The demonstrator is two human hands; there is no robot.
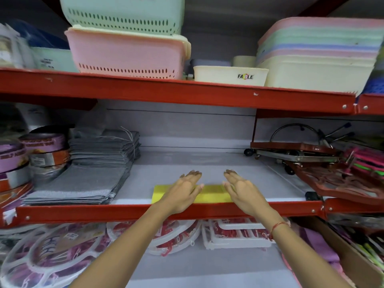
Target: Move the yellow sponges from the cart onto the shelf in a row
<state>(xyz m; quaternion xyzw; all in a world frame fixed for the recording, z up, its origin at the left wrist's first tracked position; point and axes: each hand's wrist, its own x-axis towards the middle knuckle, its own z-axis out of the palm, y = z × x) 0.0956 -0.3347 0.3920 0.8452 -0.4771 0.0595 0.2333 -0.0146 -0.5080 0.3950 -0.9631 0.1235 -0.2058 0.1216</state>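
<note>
Yellow sponges (209, 194) lie side by side in a short row at the front edge of the middle shelf (187, 163), just behind its red rail. My left hand (184, 190) lies flat over the left part of the row, fingers spread and pointing to the back. My right hand (242, 189) lies flat over the right end, fingers also stretched out. Neither hand grips anything. How many sponges make up the row is hidden by my hands. The cart is out of view.
A stack of grey cloths (93, 169) fills the shelf to the left, with tape rolls (41, 150) beyond. Red wheeled stands (311, 161) lie on the right. Pastel baskets (128, 53) sit on the shelf above. Packaged hangers (176, 235) lie below.
</note>
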